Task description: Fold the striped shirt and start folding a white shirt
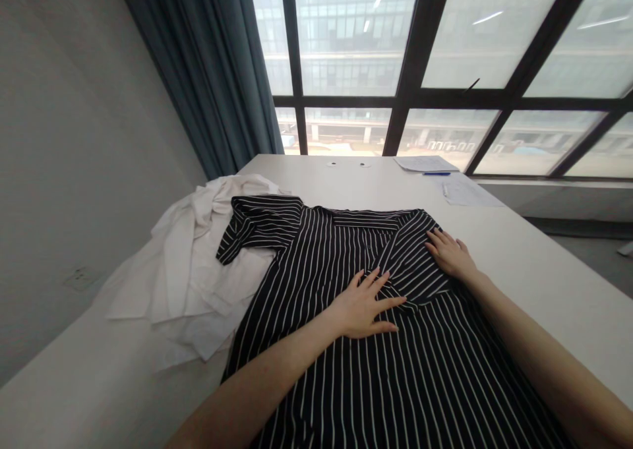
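A black shirt with white stripes [326, 291] lies spread on the white table, its collar toward the window. Its right sleeve [415, 258] is folded inward across the chest, while the left sleeve [267, 221] sticks out to the side. My left hand [366, 307] rests with fingers spread on the front of the shirt, by the end of the folded sleeve. Near the right shoulder fold, my right hand [451, 254] lies flat on the cloth with its fingers stretched out. Neither hand grips the fabric.
Crumpled white garments [192, 251] lie along the table's left side, partly under the outstretched sleeve. Papers [425, 164] and a blue pen [436, 173] are at the far right of the white table [366, 188]. A dark curtain [217, 73] and a window stand behind.
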A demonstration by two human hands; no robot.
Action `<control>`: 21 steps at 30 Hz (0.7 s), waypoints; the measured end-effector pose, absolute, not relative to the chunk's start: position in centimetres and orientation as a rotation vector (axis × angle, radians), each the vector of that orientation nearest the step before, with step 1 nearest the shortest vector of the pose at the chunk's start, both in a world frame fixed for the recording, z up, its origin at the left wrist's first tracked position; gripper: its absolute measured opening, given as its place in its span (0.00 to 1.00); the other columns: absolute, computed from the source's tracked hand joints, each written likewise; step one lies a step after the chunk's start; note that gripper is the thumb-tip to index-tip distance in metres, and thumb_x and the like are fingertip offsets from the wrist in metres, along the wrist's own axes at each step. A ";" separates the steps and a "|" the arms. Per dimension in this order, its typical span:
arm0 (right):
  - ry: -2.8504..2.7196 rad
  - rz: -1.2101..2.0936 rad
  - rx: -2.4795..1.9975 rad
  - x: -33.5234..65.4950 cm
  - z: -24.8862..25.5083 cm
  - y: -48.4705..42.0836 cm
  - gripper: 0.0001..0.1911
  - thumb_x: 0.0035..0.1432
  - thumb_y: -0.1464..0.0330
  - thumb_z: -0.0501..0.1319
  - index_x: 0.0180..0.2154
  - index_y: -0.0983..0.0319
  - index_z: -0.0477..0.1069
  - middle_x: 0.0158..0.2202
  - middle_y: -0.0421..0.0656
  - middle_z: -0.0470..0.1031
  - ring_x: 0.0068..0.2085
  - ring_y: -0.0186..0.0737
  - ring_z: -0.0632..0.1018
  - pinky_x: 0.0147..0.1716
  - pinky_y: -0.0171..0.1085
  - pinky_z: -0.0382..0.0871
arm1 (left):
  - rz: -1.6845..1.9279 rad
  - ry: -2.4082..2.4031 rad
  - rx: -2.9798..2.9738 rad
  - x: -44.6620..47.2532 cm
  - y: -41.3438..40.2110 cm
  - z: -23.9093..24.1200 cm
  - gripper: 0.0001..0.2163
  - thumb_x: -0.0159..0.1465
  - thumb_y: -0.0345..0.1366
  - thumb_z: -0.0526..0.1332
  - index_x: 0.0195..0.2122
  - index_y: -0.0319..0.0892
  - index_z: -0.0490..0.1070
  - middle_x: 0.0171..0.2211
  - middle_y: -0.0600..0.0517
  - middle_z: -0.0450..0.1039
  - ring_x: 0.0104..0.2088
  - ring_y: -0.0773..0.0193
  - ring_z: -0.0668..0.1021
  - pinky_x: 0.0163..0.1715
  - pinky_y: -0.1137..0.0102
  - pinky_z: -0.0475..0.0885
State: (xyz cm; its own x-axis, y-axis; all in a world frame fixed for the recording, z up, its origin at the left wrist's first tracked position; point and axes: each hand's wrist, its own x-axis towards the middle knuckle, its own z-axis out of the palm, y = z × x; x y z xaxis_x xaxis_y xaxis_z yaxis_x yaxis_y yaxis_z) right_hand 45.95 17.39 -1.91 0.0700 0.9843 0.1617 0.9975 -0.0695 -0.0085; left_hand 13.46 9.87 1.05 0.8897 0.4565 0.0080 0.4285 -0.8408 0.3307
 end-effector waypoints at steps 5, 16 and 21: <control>-2.164 -0.247 -1.978 43.4 -2.0 15.5 0.27 0.66 0.66 0.42 0.63 0.62 0.59 0.68 0.48 0.55 0.67 0.46 0.56 0.63 0.52 0.52 | 0.187 0.638 2.784 13.4 9.8 1.0 0.27 0.68 0.58 0.43 0.67 0.59 0.51 0.71 0.49 0.34 0.69 0.45 0.41 0.63 0.41 0.43; -2.293 -0.104 -1.877 41.7 -3.1 13.2 0.27 0.68 0.56 0.40 0.65 0.52 0.56 0.68 0.41 0.54 0.68 0.46 0.55 0.62 0.56 0.53 | 0.209 0.594 2.845 13.3 9.6 1.2 0.26 0.69 0.56 0.43 0.66 0.57 0.54 0.70 0.50 0.43 0.69 0.52 0.48 0.65 0.46 0.42; -2.226 -0.112 -1.992 45.1 -3.4 14.3 0.28 0.68 0.56 0.39 0.65 0.53 0.55 0.68 0.43 0.55 0.67 0.47 0.57 0.62 0.53 0.55 | 0.168 0.587 2.813 13.3 9.7 1.5 0.26 0.69 0.56 0.42 0.66 0.56 0.54 0.71 0.50 0.40 0.69 0.51 0.46 0.65 0.45 0.42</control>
